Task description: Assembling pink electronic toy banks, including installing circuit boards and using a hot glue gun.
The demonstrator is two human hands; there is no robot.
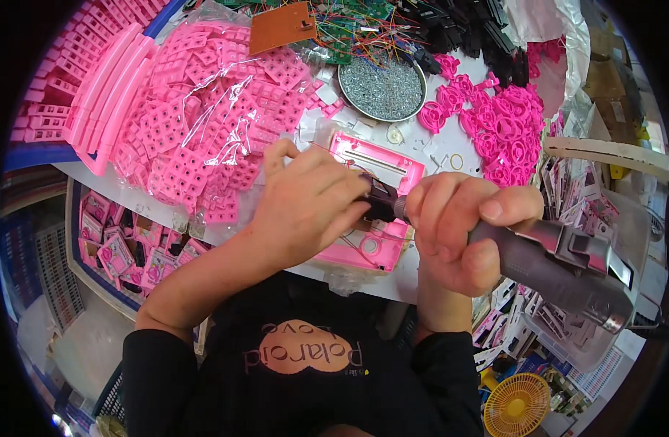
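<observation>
My right hand (462,229) is wrapped round a dark grey electric screwdriver (560,273) with a metal lever on its side. The tool lies slanted, its tip end pointing left toward a small black plastic part (382,202). My left hand (313,193) pinches that black part from the left, its fingertips bent round it. Under both hands lies a pink plastic housing (347,254) with a slotted upper end and a round recess lower down. Thin wires run across the housing. The exact meeting point of tip and part is hard to make out.
Clear bags of pink button pads (211,124) fill the left. A round dish of small screws (384,91) stands beyond the housing, near wired green circuit boards (338,44). Pink ring-shaped parts (505,135) are heaped at right. A yellow basket (516,405) sits lower right.
</observation>
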